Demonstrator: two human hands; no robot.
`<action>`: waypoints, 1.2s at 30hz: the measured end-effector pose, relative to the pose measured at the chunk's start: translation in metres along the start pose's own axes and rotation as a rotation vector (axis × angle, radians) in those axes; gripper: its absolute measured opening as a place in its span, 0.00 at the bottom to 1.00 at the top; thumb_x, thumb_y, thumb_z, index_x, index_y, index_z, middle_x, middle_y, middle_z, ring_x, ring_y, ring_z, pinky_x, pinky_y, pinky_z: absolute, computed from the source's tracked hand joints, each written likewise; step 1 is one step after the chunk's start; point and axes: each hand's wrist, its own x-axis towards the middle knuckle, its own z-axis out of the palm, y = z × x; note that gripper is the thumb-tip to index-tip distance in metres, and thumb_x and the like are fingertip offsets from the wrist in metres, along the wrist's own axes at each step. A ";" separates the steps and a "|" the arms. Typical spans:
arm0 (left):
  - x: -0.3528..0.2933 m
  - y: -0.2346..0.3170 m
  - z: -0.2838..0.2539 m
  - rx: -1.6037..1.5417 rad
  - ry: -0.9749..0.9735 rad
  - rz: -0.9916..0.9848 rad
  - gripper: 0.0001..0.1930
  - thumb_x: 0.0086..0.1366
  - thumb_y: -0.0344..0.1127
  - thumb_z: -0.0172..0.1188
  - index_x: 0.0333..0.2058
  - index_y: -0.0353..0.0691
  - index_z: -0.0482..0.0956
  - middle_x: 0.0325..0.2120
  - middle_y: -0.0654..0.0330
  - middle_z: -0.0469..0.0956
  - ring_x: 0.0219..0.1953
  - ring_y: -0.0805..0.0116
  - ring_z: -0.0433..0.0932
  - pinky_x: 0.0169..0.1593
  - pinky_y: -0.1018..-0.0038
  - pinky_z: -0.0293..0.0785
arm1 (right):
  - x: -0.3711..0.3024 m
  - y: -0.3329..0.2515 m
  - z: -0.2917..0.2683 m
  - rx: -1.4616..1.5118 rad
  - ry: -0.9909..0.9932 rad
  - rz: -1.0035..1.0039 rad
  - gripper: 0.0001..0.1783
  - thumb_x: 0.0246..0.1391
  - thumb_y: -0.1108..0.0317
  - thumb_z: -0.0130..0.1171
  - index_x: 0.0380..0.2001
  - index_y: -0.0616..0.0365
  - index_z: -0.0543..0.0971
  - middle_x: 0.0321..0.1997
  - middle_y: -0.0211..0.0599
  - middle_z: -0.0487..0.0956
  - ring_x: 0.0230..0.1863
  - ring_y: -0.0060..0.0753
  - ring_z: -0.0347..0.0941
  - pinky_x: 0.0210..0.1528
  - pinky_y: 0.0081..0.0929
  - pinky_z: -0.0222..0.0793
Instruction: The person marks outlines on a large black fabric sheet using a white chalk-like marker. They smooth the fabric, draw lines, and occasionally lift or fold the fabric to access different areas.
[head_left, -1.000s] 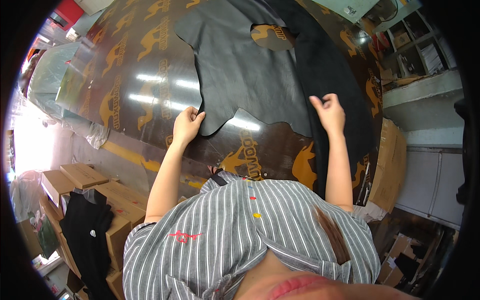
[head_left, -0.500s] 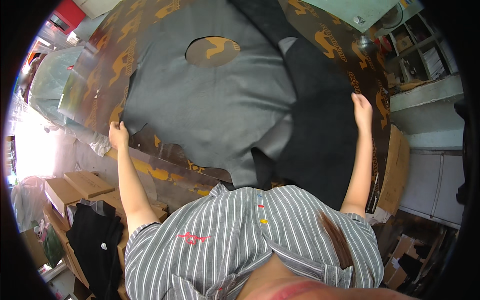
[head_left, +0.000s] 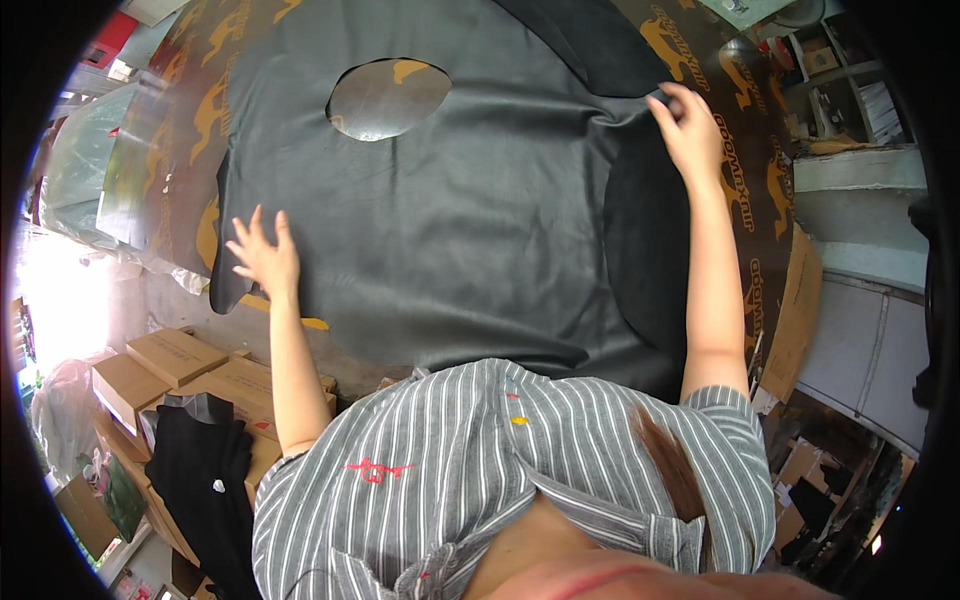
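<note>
A large sheet of black leather (head_left: pixel 430 220) lies spread over a brown board, its smooth side up, with an oval hole toward the far left. My left hand (head_left: pixel 265 260) rests near the sheet's left edge, fingers spread and holding nothing. At the right, my right hand (head_left: pixel 690 130) pinches the leather's edge, where the sheet puckers and stretches toward my thumb and fingers. Dull, darker leather (head_left: pixel 650 240) shows beyond the smooth part on the right. The near edge of the sheet reaches my striped shirt.
The brown board (head_left: pixel 745 130) bears orange animal figures. Cardboard boxes (head_left: pixel 175 355) stand at the lower left, with a black cloth (head_left: pixel 205 480) draped over them. Clear plastic wrapping (head_left: pixel 85 180) lies at the left. A shelf with compartments (head_left: pixel 835 70) stands at the far right.
My right hand has moved away from me and leftward, drawing the leather's edge flatter. The left hand has let go and opened over the sheet. Smooth leather now covers more of the near and right side.
</note>
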 end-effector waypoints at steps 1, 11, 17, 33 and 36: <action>-0.003 0.014 0.004 -0.025 -0.121 -0.048 0.34 0.70 0.67 0.45 0.69 0.59 0.63 0.74 0.51 0.46 0.74 0.33 0.38 0.68 0.28 0.32 | 0.021 -0.017 0.023 0.001 0.009 -0.080 0.22 0.54 0.48 0.66 0.47 0.46 0.82 0.36 0.31 0.80 0.38 0.36 0.79 0.40 0.33 0.74; 0.021 0.032 0.012 0.237 -0.141 -0.088 0.35 0.70 0.68 0.44 0.71 0.65 0.57 0.74 0.57 0.50 0.75 0.39 0.42 0.70 0.32 0.36 | 0.165 0.005 0.153 -0.038 -0.168 -0.136 0.19 0.57 0.47 0.61 0.35 0.52 0.85 0.36 0.44 0.84 0.42 0.51 0.80 0.45 0.45 0.75; 0.042 0.019 0.033 0.210 -0.125 -0.054 0.35 0.70 0.68 0.42 0.72 0.67 0.55 0.75 0.58 0.48 0.75 0.38 0.43 0.70 0.32 0.35 | 0.278 0.229 -0.041 -0.561 0.430 0.502 0.25 0.57 0.38 0.55 0.53 0.32 0.82 0.53 0.46 0.80 0.55 0.54 0.77 0.54 0.53 0.72; 0.136 0.046 0.074 0.280 -0.124 0.037 0.39 0.67 0.75 0.36 0.72 0.69 0.52 0.75 0.61 0.49 0.74 0.38 0.45 0.68 0.30 0.38 | -0.118 -0.038 0.054 -0.154 -0.164 0.122 0.46 0.48 0.40 0.69 0.64 0.55 0.68 0.46 0.42 0.80 0.44 0.46 0.79 0.43 0.40 0.77; 0.155 0.050 0.085 0.271 -0.130 0.085 0.40 0.66 0.77 0.36 0.72 0.69 0.52 0.75 0.61 0.49 0.74 0.37 0.44 0.68 0.29 0.37 | -0.111 -0.035 0.040 0.021 -0.269 0.320 0.34 0.54 0.51 0.66 0.61 0.53 0.72 0.45 0.48 0.83 0.46 0.51 0.80 0.45 0.44 0.76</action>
